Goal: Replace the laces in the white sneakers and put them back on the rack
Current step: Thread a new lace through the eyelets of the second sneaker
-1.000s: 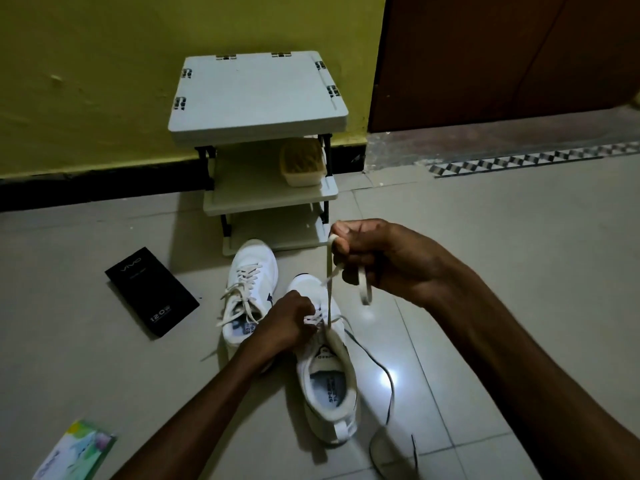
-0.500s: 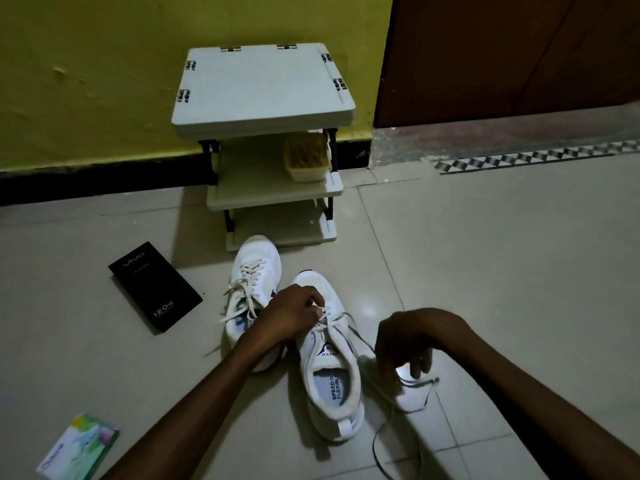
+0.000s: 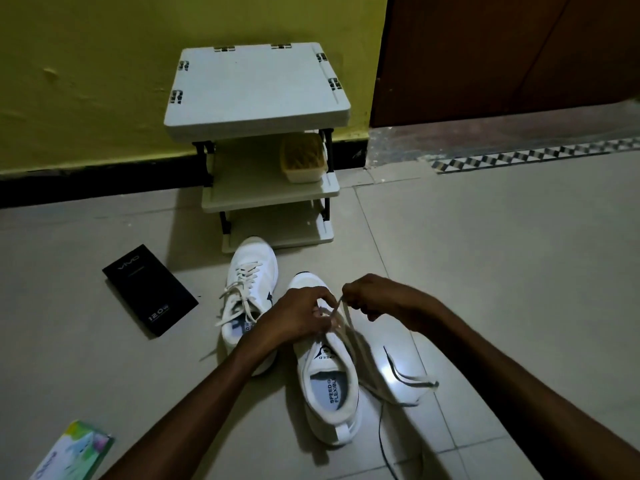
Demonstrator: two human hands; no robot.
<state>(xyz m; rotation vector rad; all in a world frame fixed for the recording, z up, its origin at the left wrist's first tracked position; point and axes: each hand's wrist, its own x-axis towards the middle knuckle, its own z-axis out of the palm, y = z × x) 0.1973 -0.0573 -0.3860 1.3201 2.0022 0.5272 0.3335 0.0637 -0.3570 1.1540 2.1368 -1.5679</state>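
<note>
Two white sneakers sit on the tiled floor (image 3: 485,271) in front of a small three-shelf rack (image 3: 256,88) set against a yellow wall. The near sneaker (image 3: 327,372) lies with its long axis running near to far, toe toward the rack and leaning slightly left, heel nearest the camera and its printed insole in view. The left hand (image 3: 298,315) rests over its upper eyelets, fingers curled and pinching the white lace (image 3: 349,327) there. The right hand (image 3: 377,299), just to the right, is clenched round the same lace, holding it up close to the left hand. From there the lace falls along the sneaker's right side and loops across the floor over a bright reflection. A dark lace (image 3: 391,362) lies on the floor beside that loop and trails toward the near edge. The far sneaker (image 3: 254,268), just left of the first and partly behind the left forearm, is fully laced and also points toe-first at the rack's bottom shelf. A brush (image 3: 303,157) sits on the right of the middle shelf. A black box (image 3: 149,289) lies on the floor to the left, and a green and white packet (image 3: 76,448) at the near left corner.
</note>
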